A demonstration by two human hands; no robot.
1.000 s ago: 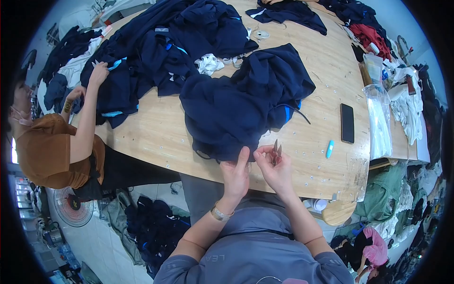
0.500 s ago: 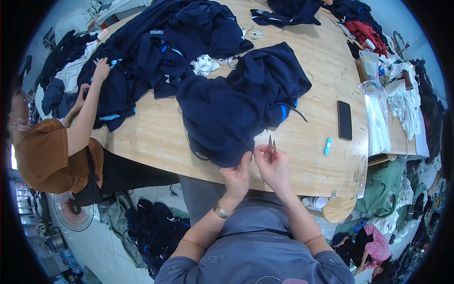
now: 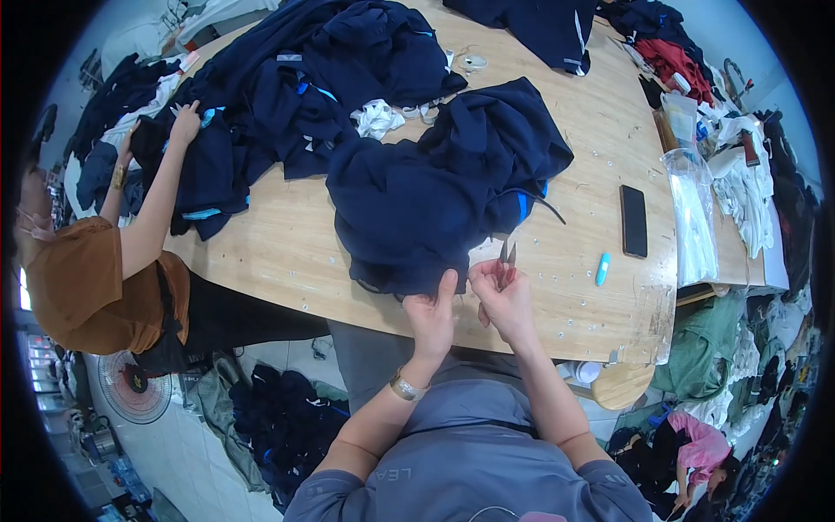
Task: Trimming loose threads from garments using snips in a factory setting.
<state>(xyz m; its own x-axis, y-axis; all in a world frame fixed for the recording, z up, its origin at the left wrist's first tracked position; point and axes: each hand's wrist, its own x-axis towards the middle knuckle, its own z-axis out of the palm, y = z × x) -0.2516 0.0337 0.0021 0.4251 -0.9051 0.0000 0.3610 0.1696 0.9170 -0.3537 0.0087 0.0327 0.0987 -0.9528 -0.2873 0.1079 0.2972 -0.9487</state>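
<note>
Left hand (image 3: 432, 315) fingers pinch the hem of the navy garment (image 3: 435, 191) heaped on the bench (image 3: 278, 244) just ahead; right hand (image 3: 504, 294) fingers grip small snips (image 3: 507, 255), blades pointing up.

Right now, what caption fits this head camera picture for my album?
Two hands, left and right, snip at a navy garment with small scissors on a wooden table.

left forearm: bare, rose from lower edge, angled up and right toward table edge
left wrist: wore a gold-coloured band
left hand (image 3: 432, 317): palm down, thumb raised, fingers curled and pinched shut
right forearm: bare, rose from lower edge, angled up and left
right hand (image 3: 503, 294): fingers closed in a grip, knuckles up
hands: side by side, just beside each other, thumbs nearly touching
</note>
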